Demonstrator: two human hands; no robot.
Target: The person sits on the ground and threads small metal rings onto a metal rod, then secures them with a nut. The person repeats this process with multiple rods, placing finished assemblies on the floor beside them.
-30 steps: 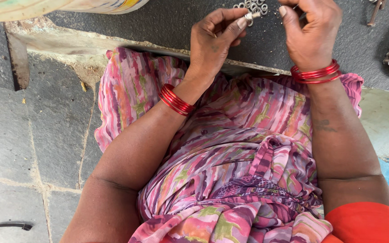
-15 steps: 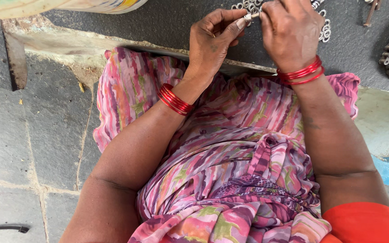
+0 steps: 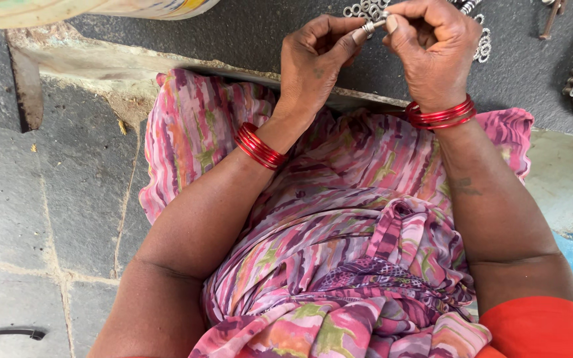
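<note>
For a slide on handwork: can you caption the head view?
Both hands, left hand and right hand, pinch a small metal ring above a pile of nuts.

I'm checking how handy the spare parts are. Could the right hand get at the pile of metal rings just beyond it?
Probably yes. The right hand is right beside the rings on the dark slab, nothing between, though its fingers now pinch a small metal piece with the left hand.
</note>
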